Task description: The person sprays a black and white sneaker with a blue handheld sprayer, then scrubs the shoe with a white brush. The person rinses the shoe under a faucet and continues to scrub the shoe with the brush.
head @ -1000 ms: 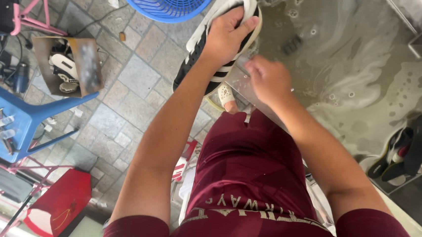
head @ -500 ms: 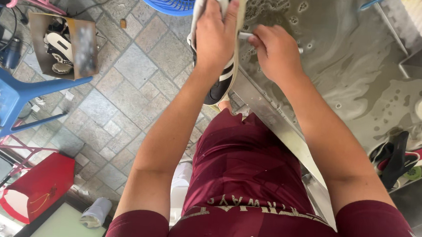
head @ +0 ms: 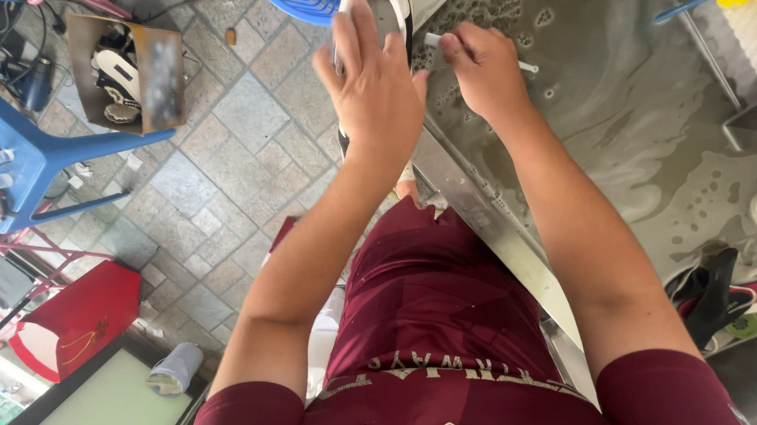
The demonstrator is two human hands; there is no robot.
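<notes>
Both arms stretched forward and down, elbows slightly bent, forearms bare. Left hand [head: 374,88] back up, fingers spread and curled in a loose grip, wrist straight. Right hand [head: 486,69] just beside it, closed in a fist-like grip, knuckles up, wrist bent inward.

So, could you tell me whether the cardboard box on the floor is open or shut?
Open: the box has no lid over it, and shoes show inside.
</notes>
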